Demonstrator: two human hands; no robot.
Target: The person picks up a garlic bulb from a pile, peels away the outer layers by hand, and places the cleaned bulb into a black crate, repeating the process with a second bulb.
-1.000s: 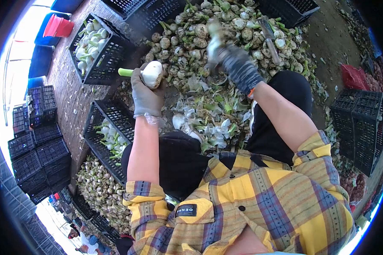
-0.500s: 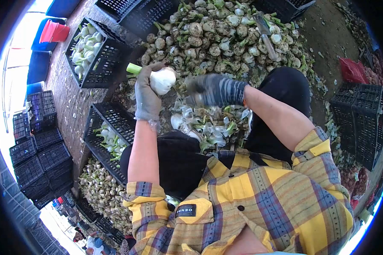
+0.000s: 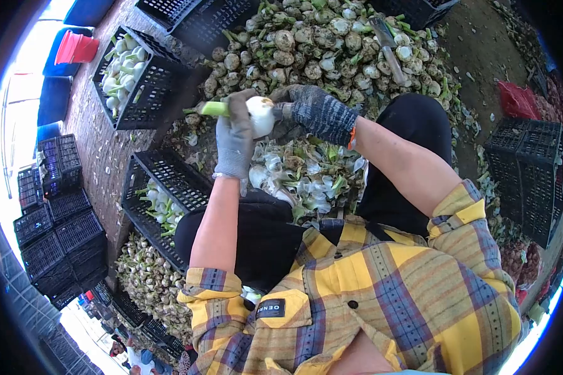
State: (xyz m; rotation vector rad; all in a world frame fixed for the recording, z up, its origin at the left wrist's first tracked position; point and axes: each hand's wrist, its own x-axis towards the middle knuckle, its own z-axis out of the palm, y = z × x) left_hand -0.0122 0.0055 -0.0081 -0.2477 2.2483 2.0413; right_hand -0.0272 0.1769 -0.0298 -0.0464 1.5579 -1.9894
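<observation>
My left hand (image 3: 234, 137), in a grey work glove, is wrapped round a white garlic bulb (image 3: 261, 120). The bulb lies on its side, its cut green stalk (image 3: 215, 109) sticking out to the left past my fingers. My right hand (image 3: 322, 115), in a dark striped glove, is closed, with thumb and fingers against the root end of the same bulb; its fingertips are partly hidden. Below both hands, loose peeled skins (image 3: 313, 172) cover the ground between my shoes.
A heap of unpeeled garlic (image 3: 306, 50) rises ahead, with a knife (image 3: 388, 53) lying on it. To the left stand a crate of clean bulbs (image 3: 159, 81) and a tilted, partly filled crate (image 3: 175, 178). Stacked black crates (image 3: 62, 244) stand far left, others (image 3: 525, 175) at right.
My right hand has come in from a blurred position apart from the bulb and now touches its root end. The left hand and bulb have shifted slightly right, the stalk now nearly level.
</observation>
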